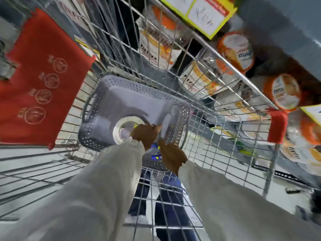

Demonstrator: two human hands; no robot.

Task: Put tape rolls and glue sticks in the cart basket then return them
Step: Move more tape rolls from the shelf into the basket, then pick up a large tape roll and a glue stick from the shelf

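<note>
A grey perforated plastic basket (pixel 121 87) lies in the wire shopping cart (pixel 217 129). A clear tape roll (pixel 121 126) rests on the basket's floor at its near side. My left hand (pixel 144 134) is over the roll's right edge, fingers curled; whether it grips the roll is blurred. A pale stick-like object (pixel 166 122), perhaps a glue stick, stands just right of that hand. My right hand (pixel 172 158) hovers at the basket's near right corner, above something blue and yellow (pixel 156 156) that it partly hides. Both arms wear white sleeves.
A red flap (pixel 40 79) hangs on the cart's left. Shelves on the right hold orange-and-white tubs (pixel 238 51) and packets, with a yellow price tag (pixel 201 14) above. A red cart corner cap (pixel 277 126) sits at the right.
</note>
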